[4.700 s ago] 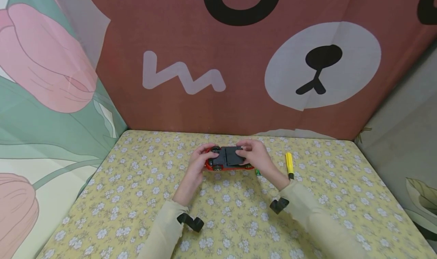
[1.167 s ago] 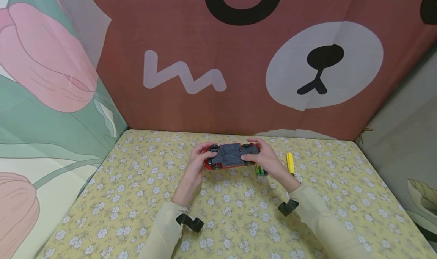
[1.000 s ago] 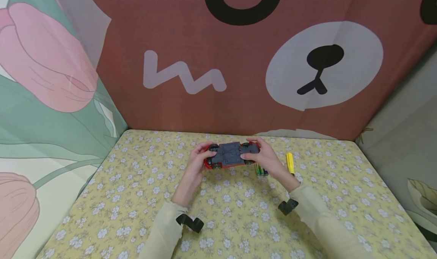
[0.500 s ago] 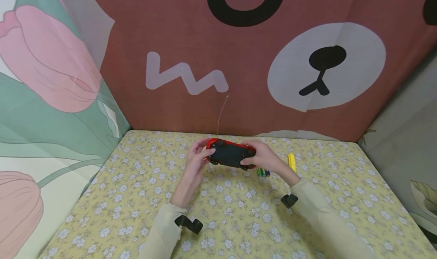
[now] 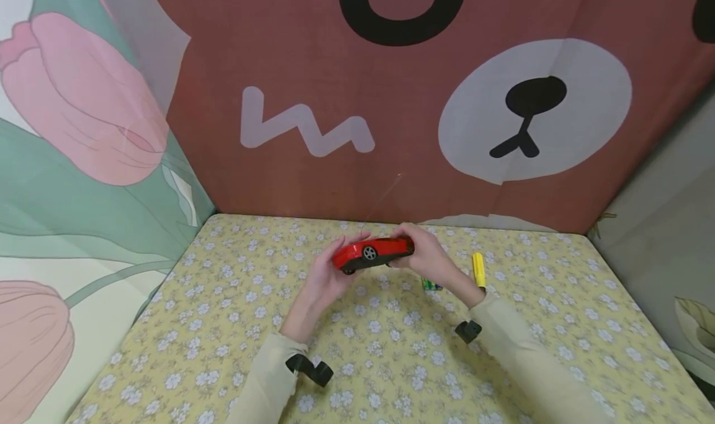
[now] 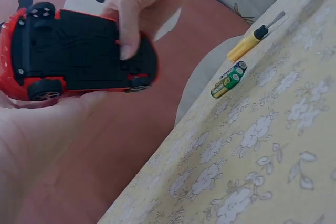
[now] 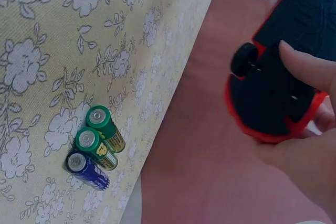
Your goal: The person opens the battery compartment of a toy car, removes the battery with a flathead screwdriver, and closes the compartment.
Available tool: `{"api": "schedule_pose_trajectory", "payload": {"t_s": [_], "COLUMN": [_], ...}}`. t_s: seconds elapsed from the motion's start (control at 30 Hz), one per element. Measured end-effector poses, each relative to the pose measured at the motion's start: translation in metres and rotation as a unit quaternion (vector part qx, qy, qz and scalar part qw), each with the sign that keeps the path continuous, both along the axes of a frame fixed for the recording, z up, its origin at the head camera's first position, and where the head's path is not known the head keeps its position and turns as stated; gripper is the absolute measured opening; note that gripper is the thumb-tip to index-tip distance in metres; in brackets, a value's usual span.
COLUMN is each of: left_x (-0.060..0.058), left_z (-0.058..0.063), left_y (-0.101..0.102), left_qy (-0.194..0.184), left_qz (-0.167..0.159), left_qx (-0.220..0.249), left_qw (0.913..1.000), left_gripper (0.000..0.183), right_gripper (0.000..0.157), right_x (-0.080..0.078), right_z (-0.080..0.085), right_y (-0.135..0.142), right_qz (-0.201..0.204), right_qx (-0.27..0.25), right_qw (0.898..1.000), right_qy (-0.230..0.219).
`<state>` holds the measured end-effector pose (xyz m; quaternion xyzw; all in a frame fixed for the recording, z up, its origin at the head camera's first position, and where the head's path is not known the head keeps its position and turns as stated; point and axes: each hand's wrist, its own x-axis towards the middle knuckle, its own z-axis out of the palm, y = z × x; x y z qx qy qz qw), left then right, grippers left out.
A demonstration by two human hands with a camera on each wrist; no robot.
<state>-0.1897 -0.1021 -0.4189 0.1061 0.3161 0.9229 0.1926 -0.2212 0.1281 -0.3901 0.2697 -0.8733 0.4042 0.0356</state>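
A red toy car is held above the table between both hands, its side and one wheel facing the head camera. My left hand holds the car's left end, its fingers partly hidden behind the body. Around the other end, my right hand grips the car. In the left wrist view, the right thumb presses the black underside. The right wrist view shows this underside too. A thin antenna-like line rises behind the car in the head view.
Three batteries, two green and one blue, stand together on the flowered tablecloth. To their right lies a screwdriver with a yellow handle. A brown bear-print curtain hangs behind the table.
The car was underside-up with a dark panel under the right fingers, then the underside was turned about. Now it is tilted so its red side shows. Both hands keep hold of it.
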Motion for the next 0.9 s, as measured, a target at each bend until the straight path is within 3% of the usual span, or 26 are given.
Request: {"api": "schedule_pose_trajectory", "payload": {"t_s": [0.1, 0.27, 0.43, 0.5, 0.63, 0.77, 0.9], "left_x": [0.0, -0.002, -0.005, -0.006, -0.007, -0.007, -0.006], "left_z": [0.0, 0.001, 0.003, 0.003, 0.001, 0.001, 0.002], "left_y": [-0.001, -0.002, 0.0, 0.003, 0.01, 0.018, 0.023], "left_qy": [-0.026, -0.028, -0.028, -0.035, -0.042, -0.032, -0.023], "left_qz": [-0.037, -0.066, -0.036, -0.005, 0.074, 0.149, 0.187], "left_qx": [0.007, -0.028, -0.102, -0.121, -0.146, -0.178, -0.214], "left_qw": [0.999, 0.997, 0.9938, 0.992, 0.9855, 0.9722, 0.9585], "left_gripper": [0.043, 0.05, 0.055, 0.056, 0.058, 0.057, 0.056], "right_gripper": [0.04, 0.038, 0.038, 0.043, 0.053, 0.051, 0.053], "right_x": [0.001, 0.0, -0.001, -0.001, 0.003, 0.011, 0.016], "right_z": [0.0, -0.001, -0.004, -0.005, -0.008, -0.007, -0.005], "right_y": [-0.001, -0.001, -0.003, -0.005, -0.008, -0.014, -0.02], "right_qz": [0.01, 0.016, -0.032, -0.061, -0.092, -0.076, -0.058], "right_qx": [-0.01, -0.021, -0.033, -0.045, -0.105, -0.194, -0.242], "right_qw": [0.999, 0.994, 0.993, 0.994, 0.99, 0.968, 0.948], "right_qy": [0.038, 0.105, 0.11, 0.081, -0.031, -0.142, -0.2]}}
